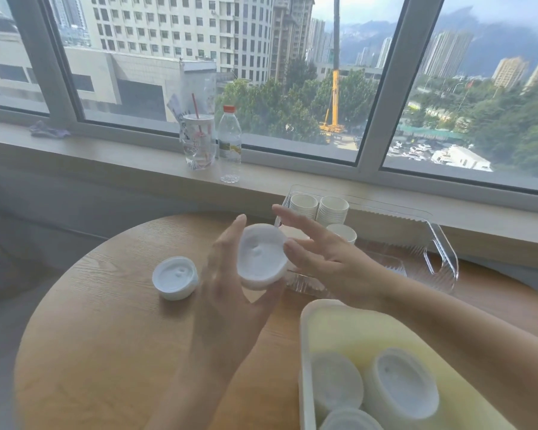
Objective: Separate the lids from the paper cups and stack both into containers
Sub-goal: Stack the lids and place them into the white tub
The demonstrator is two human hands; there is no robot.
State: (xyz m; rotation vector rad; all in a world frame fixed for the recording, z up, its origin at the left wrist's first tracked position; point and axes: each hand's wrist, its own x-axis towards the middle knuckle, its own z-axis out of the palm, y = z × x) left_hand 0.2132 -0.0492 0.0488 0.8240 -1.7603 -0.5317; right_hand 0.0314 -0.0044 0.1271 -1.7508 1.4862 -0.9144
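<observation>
A round wooden table stands by a big window. Two hands are up over the middle of the table.

The left hand holds a white lidded cup up in the air. Its thumb is under the cup and its fingers go up behind it. The lid faces the camera. The hand looks blurry, so the grip is hard to see well.

The right hand is just right of the cup. Its fingers are straight and spread wide. One fingertip touches the rim of the lid. It does not grip anything.

Left of the held cup, a second cup sits on the table with its lid on.

Behind the held cup, at the far edge of the table, is a clear bin. In it are two stacks of paper cups with no lids, and one more open cup in front of them.

Near the camera, to the right of the held cup and lower down, is a pale yellow bin. White lids lie in it.

On the sill behind the table stand a water bottle with a red cap and a plastic drink cup with a red straw. Far to the left on the sill is a small purple thing. I cannot tell what it is.
</observation>
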